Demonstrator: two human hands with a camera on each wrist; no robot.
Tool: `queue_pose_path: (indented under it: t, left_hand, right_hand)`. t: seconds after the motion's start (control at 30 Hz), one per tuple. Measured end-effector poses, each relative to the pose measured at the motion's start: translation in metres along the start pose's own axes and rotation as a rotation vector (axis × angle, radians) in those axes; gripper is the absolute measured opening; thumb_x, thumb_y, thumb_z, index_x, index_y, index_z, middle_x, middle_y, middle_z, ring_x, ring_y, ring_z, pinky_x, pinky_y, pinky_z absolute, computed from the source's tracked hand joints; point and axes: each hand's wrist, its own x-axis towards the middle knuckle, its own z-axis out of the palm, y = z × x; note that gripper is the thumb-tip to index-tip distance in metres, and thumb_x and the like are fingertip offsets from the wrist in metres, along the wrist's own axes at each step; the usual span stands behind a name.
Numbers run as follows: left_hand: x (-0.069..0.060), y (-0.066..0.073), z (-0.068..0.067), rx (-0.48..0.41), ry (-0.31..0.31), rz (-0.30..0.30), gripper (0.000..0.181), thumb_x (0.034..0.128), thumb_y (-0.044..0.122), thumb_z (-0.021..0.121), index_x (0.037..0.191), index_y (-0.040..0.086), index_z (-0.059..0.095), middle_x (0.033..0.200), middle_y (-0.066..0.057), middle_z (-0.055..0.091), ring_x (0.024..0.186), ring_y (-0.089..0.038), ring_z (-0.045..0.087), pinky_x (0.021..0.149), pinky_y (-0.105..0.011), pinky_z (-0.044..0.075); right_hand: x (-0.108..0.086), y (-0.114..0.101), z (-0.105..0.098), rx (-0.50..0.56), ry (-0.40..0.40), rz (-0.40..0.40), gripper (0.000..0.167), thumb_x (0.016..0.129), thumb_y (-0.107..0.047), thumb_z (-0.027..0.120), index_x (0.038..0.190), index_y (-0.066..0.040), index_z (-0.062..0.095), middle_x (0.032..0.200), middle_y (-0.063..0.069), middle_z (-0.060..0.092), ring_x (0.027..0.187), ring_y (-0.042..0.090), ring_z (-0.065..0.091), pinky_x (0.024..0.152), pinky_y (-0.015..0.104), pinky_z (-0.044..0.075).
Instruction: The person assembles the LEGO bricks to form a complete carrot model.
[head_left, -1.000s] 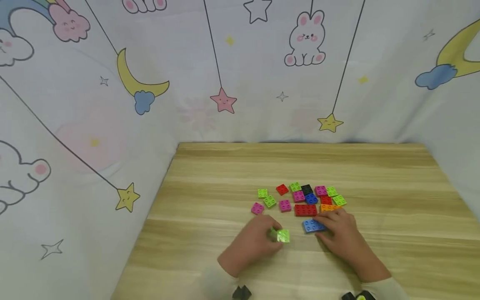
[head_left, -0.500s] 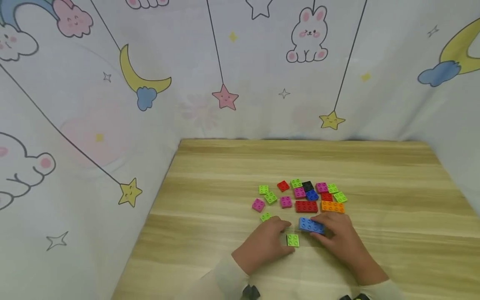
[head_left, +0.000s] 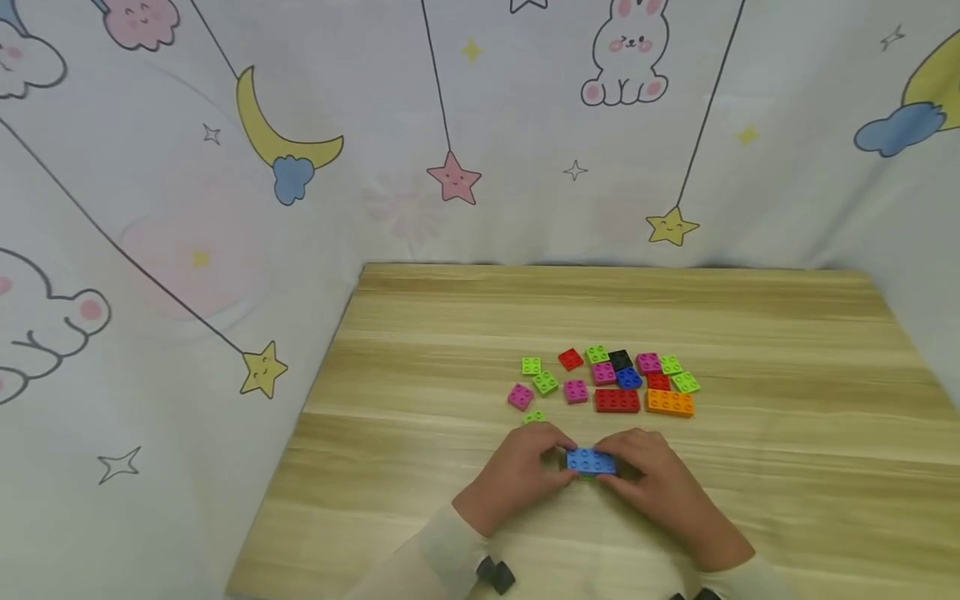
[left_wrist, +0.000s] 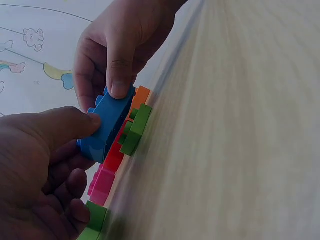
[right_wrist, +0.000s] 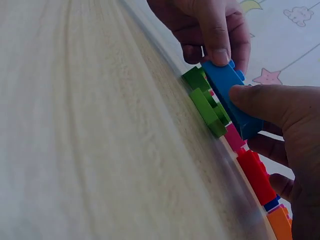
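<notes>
- From the head view, two hands meet over a wooden worktop, both gripping one long blue block.
- The left hand pinches the block's left end; the right hand pinches its right end. On each, thumb and fingers stand apart by just the block's width.
- From above, only a sliver of a light green block shows under the blue one. Both wrist views reveal it from the side: it sits on the worktop, studs up, with the blue block raised just over it and a narrow gap between.
- The head view alone lays out every colour. Light green blocks: seven, including the one beneath and another partly behind the left hand. Pink blocks: four. Small red blocks: two.
- One each: long red block, long orange block, black block, dark blue block.
- Eighteen blocks show in all, counting the held one.
</notes>
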Motion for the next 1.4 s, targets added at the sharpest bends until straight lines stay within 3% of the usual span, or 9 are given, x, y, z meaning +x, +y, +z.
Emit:
queue_pose_path:
  t: [0.2, 0.4, 0.57, 0.77, 1.03, 1.4]
  left_hand:
    - [-0.005, -0.002, 0.002, -0.046, -0.017, -0.006, 0.027, 0.0842, 0.022, 0.088, 0.109, 0.019, 0.077, 0.104, 0.014, 0.07, 0.091, -0.005, 0.061, 0.083, -0.018, 0.049]
    - [-0.006, -0.003, 0.004, -0.058, -0.021, 0.002, 0.026, 0.0834, 0.02, 0.088, 0.107, 0.02, 0.075, 0.103, 0.015, 0.068, 0.089, -0.005, 0.06, 0.081, -0.017, 0.049]
    - [-0.002, -0.001, 0.003, -0.007, -0.024, 0.048, 0.034, 0.0832, 0.019, 0.088, 0.115, 0.018, 0.076, 0.106, 0.012, 0.07, 0.093, -0.004, 0.061, 0.084, -0.016, 0.049]
    - [0.002, 0.002, 0.01, 0.052, -0.079, 0.039, 0.038, 0.0854, 0.021, 0.087, 0.121, 0.016, 0.077, 0.111, 0.011, 0.071, 0.104, 0.0, 0.061, 0.094, -0.017, 0.049]
    - [0.005, 0.005, 0.007, 0.088, -0.072, 0.04, 0.037, 0.0841, 0.02, 0.088, 0.119, 0.014, 0.078, 0.106, 0.01, 0.072, 0.099, 0.0, 0.06, 0.091, -0.015, 0.049]
    - [0.008, 0.016, 0.0, 0.165, -0.128, 0.018, 0.036, 0.0843, 0.021, 0.087, 0.117, 0.011, 0.079, 0.103, 0.009, 0.071, 0.093, 0.0, 0.059, 0.086, -0.015, 0.049]
  right_hand:
    - [-0.004, 0.001, 0.003, 0.009, -0.032, 0.026, 0.043, 0.074, -0.017, 0.094, 0.111, -0.029, 0.076, 0.108, -0.021, 0.071, 0.099, 0.004, 0.064, 0.083, 0.029, 0.042]
    - [-0.003, 0.0, 0.003, 0.02, -0.041, 0.039, 0.04, 0.074, -0.017, 0.094, 0.108, -0.027, 0.076, 0.106, -0.019, 0.071, 0.098, 0.004, 0.063, 0.082, 0.03, 0.044]
    - [-0.001, 0.0, 0.002, 0.025, -0.029, 0.048, 0.038, 0.073, -0.016, 0.095, 0.106, -0.025, 0.077, 0.105, -0.016, 0.072, 0.098, 0.006, 0.064, 0.081, 0.031, 0.046]
    - [-0.004, 0.001, 0.006, 0.042, -0.047, 0.1, 0.04, 0.073, -0.013, 0.095, 0.106, -0.026, 0.075, 0.104, -0.019, 0.071, 0.096, 0.004, 0.065, 0.082, 0.032, 0.048]
    - [0.003, -0.002, 0.012, 0.035, -0.107, 0.188, 0.045, 0.076, -0.016, 0.094, 0.112, -0.023, 0.068, 0.104, -0.017, 0.068, 0.096, 0.002, 0.061, 0.089, 0.039, 0.045]
    - [0.003, -0.005, 0.014, 0.017, -0.069, 0.218, 0.05, 0.072, -0.012, 0.095, 0.111, -0.018, 0.065, 0.102, -0.012, 0.07, 0.093, 0.007, 0.063, 0.089, 0.04, 0.044]
